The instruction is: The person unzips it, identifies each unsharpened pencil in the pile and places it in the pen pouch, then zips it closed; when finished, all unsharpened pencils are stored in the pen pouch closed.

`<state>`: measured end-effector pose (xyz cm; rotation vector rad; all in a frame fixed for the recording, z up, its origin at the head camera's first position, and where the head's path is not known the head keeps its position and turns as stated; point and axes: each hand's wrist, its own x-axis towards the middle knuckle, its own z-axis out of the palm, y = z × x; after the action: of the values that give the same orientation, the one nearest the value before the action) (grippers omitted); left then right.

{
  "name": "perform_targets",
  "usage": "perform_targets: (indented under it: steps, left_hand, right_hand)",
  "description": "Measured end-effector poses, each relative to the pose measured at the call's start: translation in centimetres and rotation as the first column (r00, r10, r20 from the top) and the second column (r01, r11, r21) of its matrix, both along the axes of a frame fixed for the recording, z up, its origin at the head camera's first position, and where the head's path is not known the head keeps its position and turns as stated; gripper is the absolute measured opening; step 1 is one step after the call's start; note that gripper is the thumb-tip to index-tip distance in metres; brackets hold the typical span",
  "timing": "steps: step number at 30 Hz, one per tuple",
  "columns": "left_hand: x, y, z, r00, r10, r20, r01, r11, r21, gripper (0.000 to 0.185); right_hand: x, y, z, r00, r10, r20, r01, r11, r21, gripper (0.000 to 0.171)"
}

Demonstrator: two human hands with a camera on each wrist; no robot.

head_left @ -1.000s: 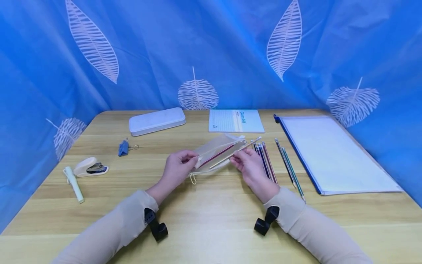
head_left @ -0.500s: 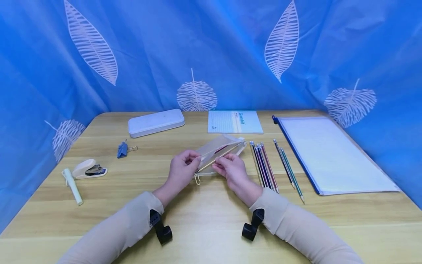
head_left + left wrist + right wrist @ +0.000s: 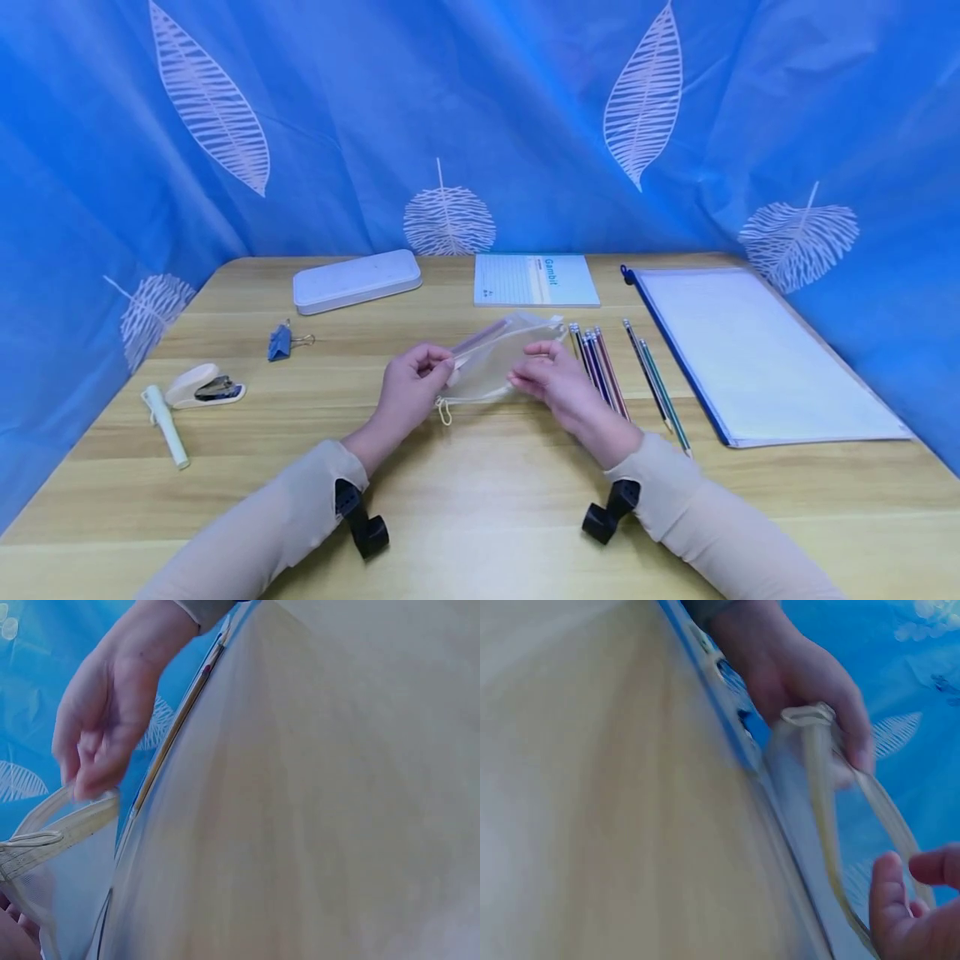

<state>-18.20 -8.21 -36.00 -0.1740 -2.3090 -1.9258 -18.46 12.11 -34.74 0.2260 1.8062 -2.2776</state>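
A translucent mesh pouch (image 3: 498, 360) is held just above the wooden table (image 3: 480, 492) at its middle. My left hand (image 3: 442, 363) pinches the pouch's left end by the zip cord. A reddish pencil (image 3: 483, 339) lies inside it. My right hand (image 3: 528, 372) hovers at the pouch's near right side with loosely bent fingers that hold nothing. In the left wrist view the right hand (image 3: 101, 731) has its fingertips at the pouch rim (image 3: 71, 821). The right wrist view shows the left hand (image 3: 799, 671) gripping the pouch (image 3: 821, 787). Several striped pencils (image 3: 597, 367) lie right of the pouch.
Two more pencils (image 3: 651, 377) lie beside a blue-edged zip folder (image 3: 757, 350) at the right. A white pencil case (image 3: 356, 280) and a notebook (image 3: 536, 280) sit at the back. A blue binder clip (image 3: 281, 342), a stapler (image 3: 204, 385) and a white pen (image 3: 167, 414) lie at the left.
The pencil my right hand held has slid fully into the pouch. The right hand let go of it and drew back to the right. The left hand kept its grip.
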Motion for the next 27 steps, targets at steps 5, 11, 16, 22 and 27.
perform_targets:
  steps: [5, 11, 16, 22, 27]
  left_hand:
    - [-0.1, -0.2, 0.1, 1.000, 0.002, 0.000, -0.002, 1.000, -0.005, 0.005]
    - [0.0, -0.5, 0.2, 1.000, -0.002, -0.008, 0.002, 1.000, 0.005, 0.006]
    - [-0.1, -0.8, 0.1, 1.000, -0.001, -0.002, 0.001, 1.000, 0.007, 0.005]
    - [-0.1, -1.0, 0.1, 1.000, 0.002, -0.026, -0.002, 1.000, 0.003, 0.006]
    - [-0.1, -1.1, 0.0, 0.999, -0.003, -0.043, 0.003, 1.000, 0.003, 0.005]
  right_hand:
    - [0.1, 3.9, 0.9, 0.981, 0.181, -0.075, -0.173, 0.980, 0.097, 0.032]
    - [-0.4, 8.0, 0.6, 0.965, 0.225, -0.132, -0.175, 0.933, 0.313, 0.032]
    - [-0.6, 10.6, 0.5, 0.958, 0.236, -0.160, -0.110, 0.824, 0.556, 0.035]
    - [-1.1, 12.1, 0.3, 0.942, 0.300, -0.153, -0.094, 0.671, 0.735, 0.035]
    - [-1.6, 12.3, 0.0, 0.935, 0.330, -0.129, -0.103, 0.602, 0.792, 0.037]
